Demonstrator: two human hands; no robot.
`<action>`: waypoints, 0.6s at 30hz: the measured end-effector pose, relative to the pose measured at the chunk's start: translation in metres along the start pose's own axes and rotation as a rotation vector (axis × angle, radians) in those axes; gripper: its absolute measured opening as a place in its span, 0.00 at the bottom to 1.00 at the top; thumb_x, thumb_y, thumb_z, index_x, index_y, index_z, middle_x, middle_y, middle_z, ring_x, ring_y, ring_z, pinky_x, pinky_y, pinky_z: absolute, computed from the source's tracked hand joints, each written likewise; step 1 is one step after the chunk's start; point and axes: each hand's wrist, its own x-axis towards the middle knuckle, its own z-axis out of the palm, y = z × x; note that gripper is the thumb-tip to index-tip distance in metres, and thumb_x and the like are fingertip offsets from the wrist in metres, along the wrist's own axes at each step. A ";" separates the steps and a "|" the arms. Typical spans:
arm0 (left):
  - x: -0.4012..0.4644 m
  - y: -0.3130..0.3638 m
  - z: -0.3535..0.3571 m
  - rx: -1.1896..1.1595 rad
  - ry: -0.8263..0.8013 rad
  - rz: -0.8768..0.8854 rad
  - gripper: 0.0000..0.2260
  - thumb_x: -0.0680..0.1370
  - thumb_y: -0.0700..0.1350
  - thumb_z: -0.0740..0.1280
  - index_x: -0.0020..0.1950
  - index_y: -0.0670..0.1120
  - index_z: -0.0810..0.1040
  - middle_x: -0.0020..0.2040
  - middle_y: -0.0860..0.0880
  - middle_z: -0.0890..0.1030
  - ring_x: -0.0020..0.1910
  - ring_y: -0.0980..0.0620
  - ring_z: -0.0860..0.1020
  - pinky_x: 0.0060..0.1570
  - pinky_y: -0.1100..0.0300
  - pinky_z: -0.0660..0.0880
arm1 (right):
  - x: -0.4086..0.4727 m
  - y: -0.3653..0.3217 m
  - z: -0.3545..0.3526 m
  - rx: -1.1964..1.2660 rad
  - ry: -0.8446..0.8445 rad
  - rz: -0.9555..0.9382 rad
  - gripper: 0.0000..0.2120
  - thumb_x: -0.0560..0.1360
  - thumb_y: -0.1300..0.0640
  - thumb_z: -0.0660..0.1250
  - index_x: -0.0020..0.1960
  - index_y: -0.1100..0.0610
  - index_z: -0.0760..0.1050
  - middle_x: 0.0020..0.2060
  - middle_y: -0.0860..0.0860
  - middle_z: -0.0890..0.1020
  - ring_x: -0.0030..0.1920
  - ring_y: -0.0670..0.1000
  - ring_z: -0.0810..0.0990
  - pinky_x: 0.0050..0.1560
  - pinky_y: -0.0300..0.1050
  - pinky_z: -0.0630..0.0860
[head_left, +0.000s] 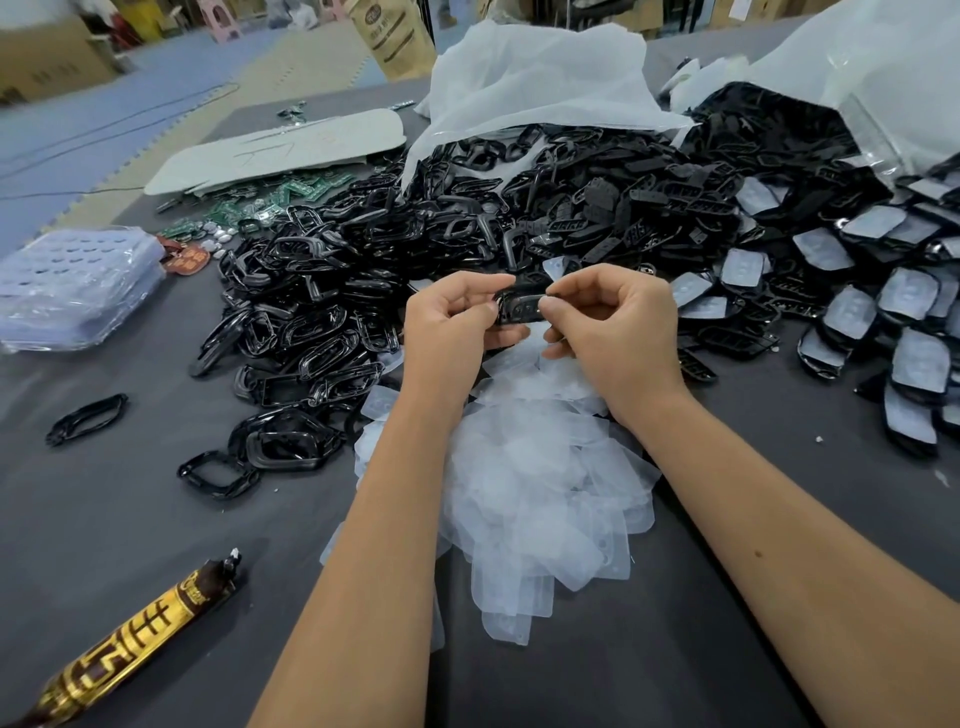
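Observation:
My left hand (452, 327) and my right hand (618, 332) meet above the middle of the grey table (130, 519), both pinching one small black plastic key-fob shell (519, 306). The left fingers curl round its left end, the right thumb and forefinger pinch its right end. Just below my hands lies a heap of clear peeled film pieces (524, 483). A large pile of black plastic frames (322, 291) spreads to the left and behind the hands. Black shells with clear film on them (883, 322) lie at the right.
A white bag (530, 83) spills black parts at the back. Green circuit boards (270, 200) lie under a grey card (280, 150). A stack of clear blister trays (72, 286) sits at the left. A gold-and-brown wrapped stick (130, 644) lies at the front left.

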 end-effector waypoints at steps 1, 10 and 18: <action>0.000 0.000 0.000 0.003 -0.007 -0.005 0.15 0.79 0.28 0.60 0.51 0.41 0.85 0.42 0.45 0.87 0.38 0.45 0.86 0.43 0.58 0.83 | 0.000 0.000 0.000 -0.004 0.005 -0.001 0.05 0.74 0.66 0.76 0.43 0.58 0.83 0.33 0.53 0.85 0.31 0.53 0.85 0.31 0.45 0.83; -0.003 0.001 0.002 0.071 -0.023 0.040 0.08 0.78 0.31 0.70 0.51 0.42 0.85 0.44 0.43 0.87 0.35 0.47 0.86 0.40 0.61 0.81 | -0.003 -0.003 0.001 -0.124 0.048 -0.045 0.04 0.74 0.64 0.77 0.43 0.60 0.83 0.32 0.54 0.84 0.29 0.52 0.85 0.28 0.44 0.81; -0.001 -0.001 -0.003 0.037 -0.047 0.065 0.08 0.75 0.30 0.72 0.46 0.42 0.82 0.40 0.45 0.86 0.31 0.51 0.80 0.36 0.62 0.78 | -0.002 -0.004 -0.002 -0.213 0.031 -0.070 0.11 0.71 0.58 0.81 0.48 0.57 0.80 0.38 0.51 0.83 0.36 0.52 0.84 0.36 0.56 0.84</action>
